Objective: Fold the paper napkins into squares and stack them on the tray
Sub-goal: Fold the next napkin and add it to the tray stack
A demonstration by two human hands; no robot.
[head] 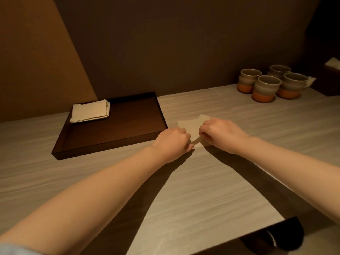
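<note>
While wide bare table (184, 190) lies near, left hand (172, 141) and right hand (219, 134) pinch a pale napkin (189, 126), half-folded, just right of the tray (117, 144) edge; folded stack (90, 111) sits in its far-left corner.

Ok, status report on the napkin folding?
Left hand and right hand both pinching napkin on table. Folded stack on tray. Nothing in the way.

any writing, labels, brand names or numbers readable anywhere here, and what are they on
None can be read.
The tray, the folded napkins on it, the napkin both hands hold, the four cups and the table all show plain surfaces.
The dark box at the right edge is too dim to tell.
</note>
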